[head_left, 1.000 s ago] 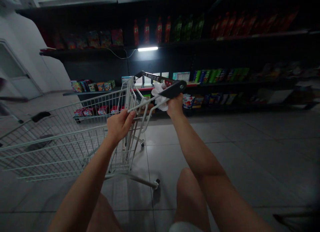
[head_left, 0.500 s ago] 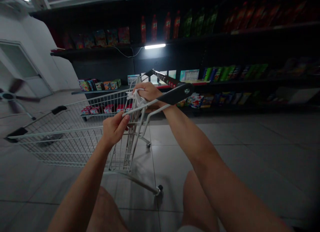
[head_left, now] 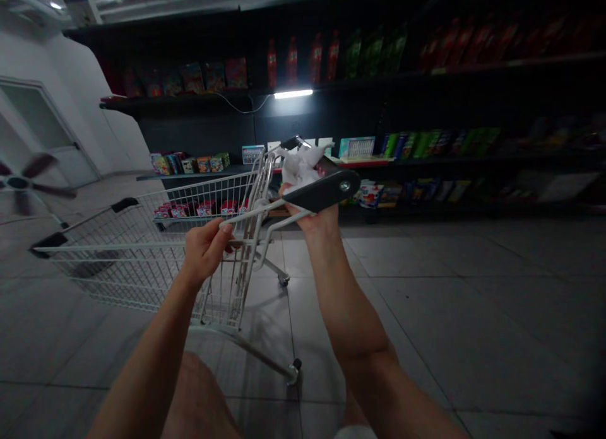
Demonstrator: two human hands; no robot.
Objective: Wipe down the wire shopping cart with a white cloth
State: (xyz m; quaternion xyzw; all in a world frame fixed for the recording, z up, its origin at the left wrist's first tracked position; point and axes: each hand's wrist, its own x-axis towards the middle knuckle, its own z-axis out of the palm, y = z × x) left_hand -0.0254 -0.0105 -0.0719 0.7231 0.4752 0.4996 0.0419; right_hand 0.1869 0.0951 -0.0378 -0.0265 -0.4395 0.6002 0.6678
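1. Closest, at 6 o'clock, the person's bare left thigh (head_left: 199, 395) rises into view, with both forearms reaching forward above it.
2. At 11 o'clock, the left hand (head_left: 204, 250) is clenched, its fingers (head_left: 222, 232) curled around a pale metal bar of a wire shopping cart (head_left: 142, 262).
3. At 12 o'clock, the right hand (head_left: 310, 205) sits under the cart's black plastic handle grip (head_left: 326, 190). A crumpled white cloth (head_left: 300, 168) bunches against the grip's upper edge, just above the right fingers (head_left: 285, 190). The fingers appear closed on the cloth and grip, though the grip hides most of them.
4. The cart stands between the hands and the shelves. Its basket extends toward 9 o'clock, and a castor wheel (head_left: 294, 366) touches the floor at 5 o'clock. Grey floor tiles (head_left: 426, 313) spread on all sides.
5. Beyond the wire mesh at 10 o'clock, small red packets (head_left: 203, 207) line a low shelf.
6. Farther off at 12 o'clock, dark shelving (head_left: 199, 101) carries boxes, red bottles (head_left: 291, 62) and green packages (head_left: 372, 51), with a glowing strip light (head_left: 293, 94) beneath the top shelf.
7. At 9 o'clock, a blurred fan (head_left: 17, 183) stands near a white wall (head_left: 80, 98) and a door (head_left: 40, 123).
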